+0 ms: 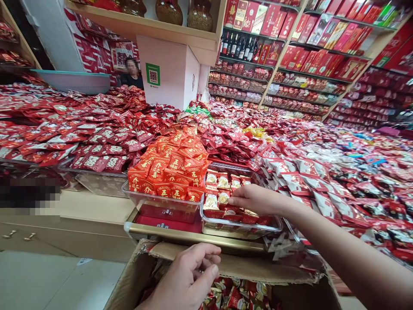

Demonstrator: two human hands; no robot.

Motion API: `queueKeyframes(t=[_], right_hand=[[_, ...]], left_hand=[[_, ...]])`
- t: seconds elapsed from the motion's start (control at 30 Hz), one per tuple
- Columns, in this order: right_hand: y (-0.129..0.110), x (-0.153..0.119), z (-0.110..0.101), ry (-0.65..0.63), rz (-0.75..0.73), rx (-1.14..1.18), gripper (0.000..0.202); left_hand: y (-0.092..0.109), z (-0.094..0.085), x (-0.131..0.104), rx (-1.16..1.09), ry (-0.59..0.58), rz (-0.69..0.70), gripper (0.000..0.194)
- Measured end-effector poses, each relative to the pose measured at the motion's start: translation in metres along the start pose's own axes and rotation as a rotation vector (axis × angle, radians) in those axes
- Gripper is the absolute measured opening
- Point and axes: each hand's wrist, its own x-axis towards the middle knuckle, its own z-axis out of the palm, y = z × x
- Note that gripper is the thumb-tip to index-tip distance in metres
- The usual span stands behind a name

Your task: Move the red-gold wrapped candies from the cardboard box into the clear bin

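Nearest the lens, a L hand (190,275) hangs over an open cardboard carton (258,265), thumb & fingers parted in a loose curl, nothing visible in its grip; loose packets (237,298), red & gold, lie in the carton below.

From L: maroon packets (106,150) heap over a clear bin (100,183), then orange packets (174,172) pile high in a clear tub (180,212) on the gold-edged bench (167,232).

Just R of the tub, a clear tray (243,228) holds foil packets (211,201) in rows, red w/ gold tops. The R hand (256,199) extends over it from the R, fingertips angled L & down among the rows; can't tell if its grip is closed on one, as the fingers hide the spot.

Key relation: uncovered foil packets sit just L of & below the R fingertips, long axes apparently running away from the camera, i.e. across the hand's line. R hand is nearer them; the L hand is apart, w/ bench edge & carton flap btwn.

Far R: white-and-red packets (325,198) spread beyond the tray.
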Motion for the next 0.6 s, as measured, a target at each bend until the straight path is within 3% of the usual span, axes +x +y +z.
queueKeyframes(t=[0.13, 0.43, 0.6], right_hand=[[-0.0069, 0.0058, -0.0071, -0.008, 0.003, -0.019, 0.025], [-0.0052, 0.0094, -0.0095, -0.084, -0.098, 0.096, 0.021], [-0.0046, 0.0077, -0.0102, -0.111, -0.075, 0.053, 0.023]], left_hand=[[-0.0024, 0.0008, -0.0006, -0.026, -0.005, 0.001, 0.022], [-0.0033, -0.0010, -0.0009, -0.001, -0.007, 0.011, 0.022], [0.0004, -0.0014, -0.0006, 0.025, -0.009, 0.001, 0.022]])
